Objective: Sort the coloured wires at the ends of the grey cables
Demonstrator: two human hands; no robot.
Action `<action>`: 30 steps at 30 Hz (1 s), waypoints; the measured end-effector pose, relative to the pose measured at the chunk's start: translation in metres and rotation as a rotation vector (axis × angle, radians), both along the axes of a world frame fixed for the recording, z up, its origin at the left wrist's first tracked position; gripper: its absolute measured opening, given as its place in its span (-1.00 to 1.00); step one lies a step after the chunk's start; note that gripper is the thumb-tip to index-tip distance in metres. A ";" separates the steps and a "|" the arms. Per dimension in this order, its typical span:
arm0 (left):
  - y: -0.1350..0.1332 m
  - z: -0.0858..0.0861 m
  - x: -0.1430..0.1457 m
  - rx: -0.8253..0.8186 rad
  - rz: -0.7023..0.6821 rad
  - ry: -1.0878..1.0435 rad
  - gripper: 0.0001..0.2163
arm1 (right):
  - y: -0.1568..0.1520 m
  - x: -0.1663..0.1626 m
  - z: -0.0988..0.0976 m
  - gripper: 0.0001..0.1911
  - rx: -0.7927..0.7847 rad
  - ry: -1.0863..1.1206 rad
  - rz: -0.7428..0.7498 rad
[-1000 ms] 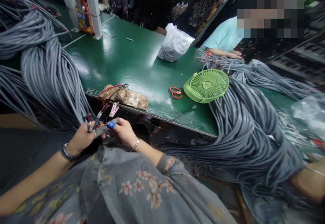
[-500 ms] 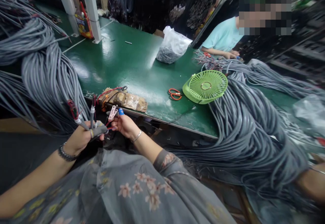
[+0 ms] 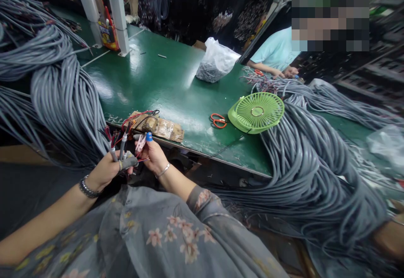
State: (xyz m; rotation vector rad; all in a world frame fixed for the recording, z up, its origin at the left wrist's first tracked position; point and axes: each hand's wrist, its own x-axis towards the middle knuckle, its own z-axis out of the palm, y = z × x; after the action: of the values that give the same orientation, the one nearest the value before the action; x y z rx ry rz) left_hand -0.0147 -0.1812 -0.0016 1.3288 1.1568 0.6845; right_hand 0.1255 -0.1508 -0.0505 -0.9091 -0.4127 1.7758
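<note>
My left hand is closed around the stripped ends of a few grey cables, whose red and dark inner wires stick up above my fingers. My right hand, a blue cap on one fingertip, pinches the thin wires beside a pink clip. Both hands meet just below the near edge of the green table. A taped brown block with red and black wires lies on that edge right above them.
Thick bundles of grey cable hang at my left and another mass spills over at my right. A green fan, orange scissors and a white plastic bag sit on the table. A person in a light blue shirt works at the far side.
My hands have risen from my lap toward the table edge. The cable ends in my left hand have swung upright, and my right hand now pinches their wires near the pink clip.
</note>
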 end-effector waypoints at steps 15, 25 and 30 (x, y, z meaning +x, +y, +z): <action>-0.014 0.002 -0.016 0.180 -0.032 0.107 -0.60 | -0.010 0.011 0.001 -0.51 -0.019 0.099 0.167; -0.010 -0.008 -0.010 0.207 0.004 0.073 -0.63 | -0.011 0.011 0.005 -0.68 -0.056 0.097 0.108; -0.009 -0.005 -0.006 0.184 0.020 0.043 -0.63 | -0.009 0.010 0.004 -0.55 -0.046 0.115 0.115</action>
State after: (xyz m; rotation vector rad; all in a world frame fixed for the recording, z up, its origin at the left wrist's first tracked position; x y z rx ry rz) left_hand -0.0203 -0.1898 -0.0071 1.4937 1.1649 0.7953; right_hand 0.1359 -0.1596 -0.0470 -0.8246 -0.3568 1.9398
